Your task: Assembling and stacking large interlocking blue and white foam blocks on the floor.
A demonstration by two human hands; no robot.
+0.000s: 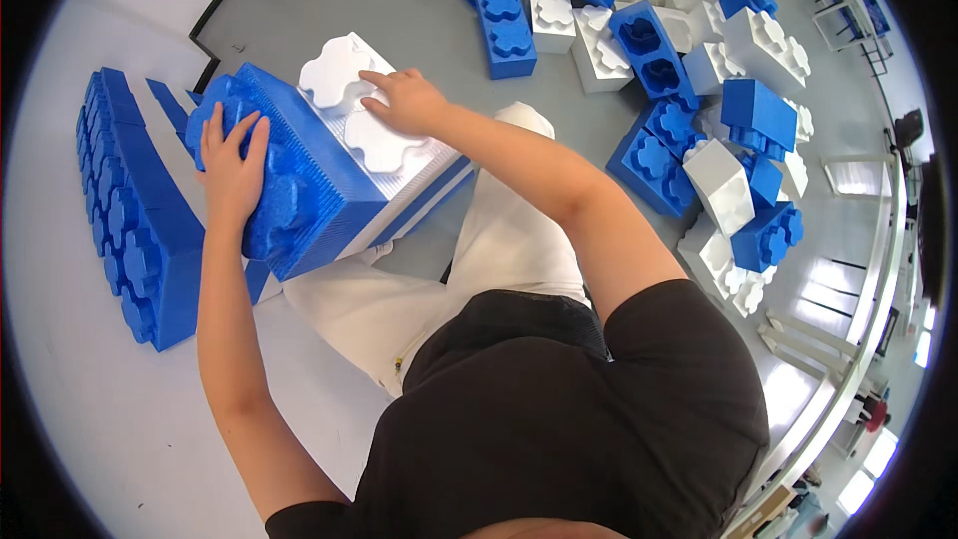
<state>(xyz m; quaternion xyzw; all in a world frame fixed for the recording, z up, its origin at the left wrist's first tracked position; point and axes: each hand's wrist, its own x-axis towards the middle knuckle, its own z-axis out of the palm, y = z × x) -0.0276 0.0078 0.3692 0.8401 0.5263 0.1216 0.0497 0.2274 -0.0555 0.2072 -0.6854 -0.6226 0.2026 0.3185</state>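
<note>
My left hand [238, 162] lies with spread fingers on the studded top of a large blue toy building block [324, 165]. Beside that block, against its right side, is a white building block [424, 165] with flower-shaped studs. My right hand [404, 102] rests on the white block between its two studs, thumb and forefinger stretched out. Neither hand is wrapped around a block. Both blocks top a stack of alternating blue and white layers, whose lower part is mostly hidden.
A row of blue studded blocks [150, 260] stands left of the stack, along the white wall [60, 190]. Loose blue blocks [649, 155] and white blocks [604, 50] lie heaped on the grey floor [339, 0] to the right. A white railing [883, 289] runs beyond them.
</note>
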